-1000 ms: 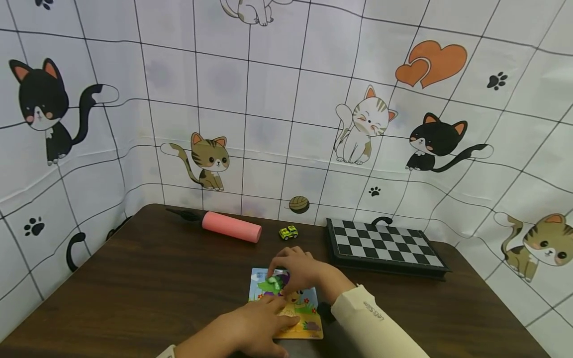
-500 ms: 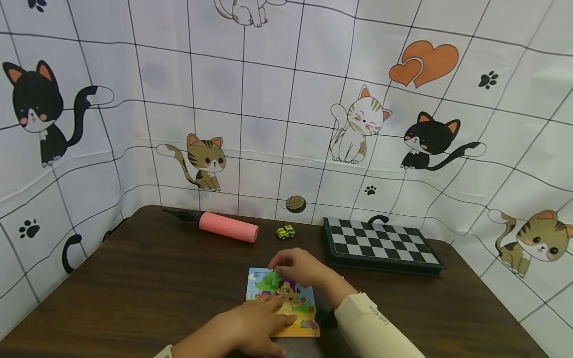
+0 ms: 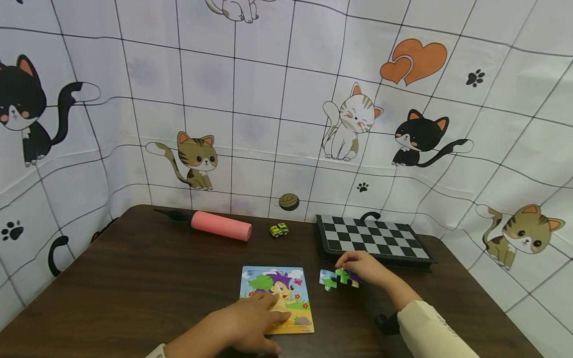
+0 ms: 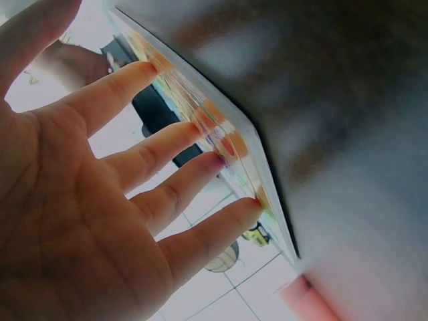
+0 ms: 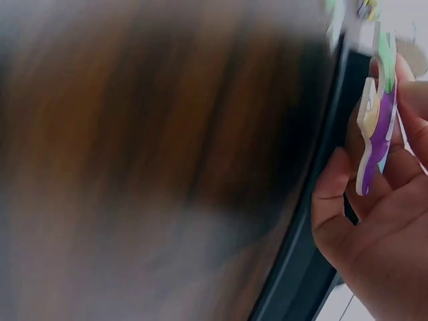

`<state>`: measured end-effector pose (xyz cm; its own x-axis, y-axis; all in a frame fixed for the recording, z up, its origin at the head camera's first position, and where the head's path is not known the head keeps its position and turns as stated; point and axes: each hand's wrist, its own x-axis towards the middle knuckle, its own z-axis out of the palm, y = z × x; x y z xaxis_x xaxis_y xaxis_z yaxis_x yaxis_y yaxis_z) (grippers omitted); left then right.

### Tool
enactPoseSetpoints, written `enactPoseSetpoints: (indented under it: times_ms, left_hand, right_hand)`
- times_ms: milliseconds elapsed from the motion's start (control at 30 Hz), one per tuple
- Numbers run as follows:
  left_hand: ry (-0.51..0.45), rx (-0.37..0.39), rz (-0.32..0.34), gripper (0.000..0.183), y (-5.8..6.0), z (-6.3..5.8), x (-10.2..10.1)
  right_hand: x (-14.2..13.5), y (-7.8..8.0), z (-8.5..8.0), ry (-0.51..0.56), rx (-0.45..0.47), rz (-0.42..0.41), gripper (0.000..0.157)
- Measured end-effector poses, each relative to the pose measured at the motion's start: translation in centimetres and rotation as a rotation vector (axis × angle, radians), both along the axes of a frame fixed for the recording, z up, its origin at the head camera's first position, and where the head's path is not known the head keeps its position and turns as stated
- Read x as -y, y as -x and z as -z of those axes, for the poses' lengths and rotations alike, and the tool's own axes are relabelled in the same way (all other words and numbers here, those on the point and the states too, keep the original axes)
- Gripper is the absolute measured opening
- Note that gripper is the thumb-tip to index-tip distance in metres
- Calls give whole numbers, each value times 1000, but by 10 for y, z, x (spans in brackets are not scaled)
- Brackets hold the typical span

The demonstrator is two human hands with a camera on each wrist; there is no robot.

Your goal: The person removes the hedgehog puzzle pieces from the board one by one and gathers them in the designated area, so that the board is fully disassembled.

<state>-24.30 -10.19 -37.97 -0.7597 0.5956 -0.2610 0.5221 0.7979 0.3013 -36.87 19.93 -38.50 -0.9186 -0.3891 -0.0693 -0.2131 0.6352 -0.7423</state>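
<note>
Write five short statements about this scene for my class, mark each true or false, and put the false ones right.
1. The left hand touches the picture puzzle. True.
2. In the head view, the pink cylinder lies left of the toy car. True.
3. The right hand holds the toy car. False: it holds a puzzle piece.
4. The checkered board is at the far left of the table. False: it is at the far right.
5. In the head view, a second piece shows between the picture puzzle and the right hand. True.
</note>
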Motion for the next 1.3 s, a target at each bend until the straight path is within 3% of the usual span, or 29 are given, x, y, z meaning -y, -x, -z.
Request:
enactPoseSetpoints:
  times_ms: [167, 400, 567, 767, 867, 967, 1100, 1200, 1300]
  left_hand:
    - [1, 8, -8, 62, 0, -1, 2]
    - [0, 16, -11, 62, 0, 1, 3]
    - [-1, 21, -2, 62, 1, 3, 3]
    - [2, 23, -7, 63, 3, 4, 3]
    - [-2, 19, 3, 63, 5, 6, 4]
    - [-6, 11, 21, 64, 7, 9, 5]
    - [-6, 0, 30, 64, 9, 13, 5]
    - [-17, -1, 37, 64, 15, 24, 6]
    - [-47, -21, 64, 66, 24, 44, 8]
  right_hand:
    - [-28, 0, 6, -36, -5, -19, 18]
    - [-31, -2, 11, -69, -36, -28, 17]
    - [-30, -4, 11, -75, -58, 40, 19]
    - [-14, -10, 5, -135, -161, 119, 17]
    - [6, -10, 0, -154, -210, 42, 15]
    - [31, -9, -3, -184, -244, -132, 15]
    - [60, -11, -4, -228, -200, -339, 25]
    - [77, -12, -3, -265, -123, -403, 31]
    - [87, -12, -2, -320, -76, -405, 34]
